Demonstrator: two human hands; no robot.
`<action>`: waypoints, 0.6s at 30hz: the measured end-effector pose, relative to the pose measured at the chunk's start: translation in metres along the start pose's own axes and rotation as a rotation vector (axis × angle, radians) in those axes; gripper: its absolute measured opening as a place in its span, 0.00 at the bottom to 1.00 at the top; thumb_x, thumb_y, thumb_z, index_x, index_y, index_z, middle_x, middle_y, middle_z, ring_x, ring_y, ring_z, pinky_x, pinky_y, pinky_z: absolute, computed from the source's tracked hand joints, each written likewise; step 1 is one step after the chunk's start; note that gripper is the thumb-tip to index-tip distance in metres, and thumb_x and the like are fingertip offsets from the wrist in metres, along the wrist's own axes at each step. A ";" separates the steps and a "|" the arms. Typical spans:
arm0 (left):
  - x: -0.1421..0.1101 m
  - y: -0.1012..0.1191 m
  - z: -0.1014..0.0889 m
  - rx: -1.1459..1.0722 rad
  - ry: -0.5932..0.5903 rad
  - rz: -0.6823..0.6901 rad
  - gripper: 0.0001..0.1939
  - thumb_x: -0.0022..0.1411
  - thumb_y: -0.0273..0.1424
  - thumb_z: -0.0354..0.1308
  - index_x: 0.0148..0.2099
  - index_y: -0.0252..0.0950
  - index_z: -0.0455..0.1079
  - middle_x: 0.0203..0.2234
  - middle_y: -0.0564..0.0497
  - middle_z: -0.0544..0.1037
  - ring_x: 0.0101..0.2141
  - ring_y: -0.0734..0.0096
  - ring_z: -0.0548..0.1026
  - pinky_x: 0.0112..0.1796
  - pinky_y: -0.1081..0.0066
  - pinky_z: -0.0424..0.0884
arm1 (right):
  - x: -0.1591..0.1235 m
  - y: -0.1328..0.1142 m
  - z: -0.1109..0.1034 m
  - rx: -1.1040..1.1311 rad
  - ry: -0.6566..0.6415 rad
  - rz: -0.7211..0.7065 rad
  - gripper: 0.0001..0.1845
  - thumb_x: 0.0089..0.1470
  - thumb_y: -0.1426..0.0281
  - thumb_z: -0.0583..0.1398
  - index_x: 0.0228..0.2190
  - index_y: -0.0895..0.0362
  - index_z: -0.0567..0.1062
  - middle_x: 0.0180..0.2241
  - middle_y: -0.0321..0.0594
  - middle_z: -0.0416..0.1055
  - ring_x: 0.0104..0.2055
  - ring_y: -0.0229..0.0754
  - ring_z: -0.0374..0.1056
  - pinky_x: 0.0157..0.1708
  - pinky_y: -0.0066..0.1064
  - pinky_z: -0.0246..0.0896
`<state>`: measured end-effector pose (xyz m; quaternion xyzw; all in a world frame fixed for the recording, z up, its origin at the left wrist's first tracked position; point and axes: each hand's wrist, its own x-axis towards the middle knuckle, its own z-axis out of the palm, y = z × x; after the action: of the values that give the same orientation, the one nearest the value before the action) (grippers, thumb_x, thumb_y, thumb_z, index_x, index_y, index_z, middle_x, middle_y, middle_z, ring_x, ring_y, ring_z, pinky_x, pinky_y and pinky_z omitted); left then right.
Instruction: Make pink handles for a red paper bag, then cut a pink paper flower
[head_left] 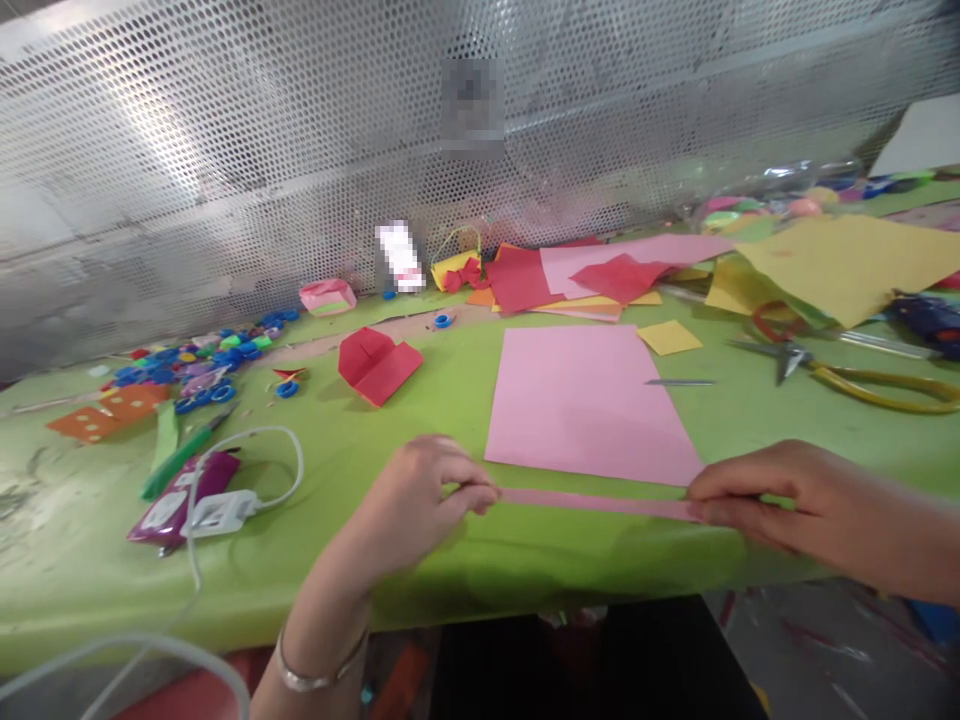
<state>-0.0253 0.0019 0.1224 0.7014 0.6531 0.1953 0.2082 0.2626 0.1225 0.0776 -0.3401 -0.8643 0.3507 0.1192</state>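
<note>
A narrow pink paper strip (596, 501) stretches across the front of the green table (420, 570). My left hand (420, 500) pinches its left end with fingers closed. My right hand (780, 495) pinches its right end, fingers pressed together. Just behind the strip lies a large pink paper sheet (589, 405), flat on the table. A bracelet sits on my left wrist.
A folded red paper piece (375, 365) lies behind my left hand. Yellow-handled scissors (840, 370) lie at the right, with red, pink and yellow sheets (600, 275) behind. Blue bottle caps (202, 360), a green pen (184, 455), a purple packet and white charger (217, 510) sit left. Perforated metal wall behind.
</note>
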 end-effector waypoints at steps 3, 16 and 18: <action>-0.001 -0.011 -0.002 -0.038 0.174 -0.145 0.10 0.56 0.27 0.57 0.24 0.38 0.74 0.25 0.54 0.80 0.29 0.70 0.75 0.32 0.72 0.69 | -0.002 0.003 -0.008 0.083 -0.151 0.096 0.16 0.57 0.62 0.55 0.23 0.51 0.77 0.15 0.35 0.63 0.18 0.37 0.57 0.19 0.29 0.49; 0.022 0.031 0.069 -1.421 0.441 -0.289 0.13 0.57 0.39 0.62 0.39 0.35 0.77 0.36 0.45 0.81 0.41 0.64 0.77 0.45 0.66 0.72 | 0.001 -0.031 0.031 0.400 -0.174 0.177 0.21 0.58 0.55 0.52 0.24 0.57 0.71 0.15 0.31 0.60 0.19 0.34 0.55 0.21 0.27 0.49; 0.027 0.033 0.066 -1.511 0.474 -0.348 0.13 0.52 0.37 0.66 0.36 0.33 0.78 0.31 0.46 0.82 0.37 0.65 0.78 0.43 0.67 0.74 | -0.002 -0.039 0.038 0.403 -0.186 0.162 0.19 0.59 0.59 0.51 0.23 0.57 0.70 0.15 0.32 0.63 0.19 0.34 0.58 0.22 0.26 0.51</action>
<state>0.0398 0.0241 0.0850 0.1996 0.4713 0.6919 0.5092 0.2279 0.0809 0.0771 -0.3440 -0.7540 0.5544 0.0758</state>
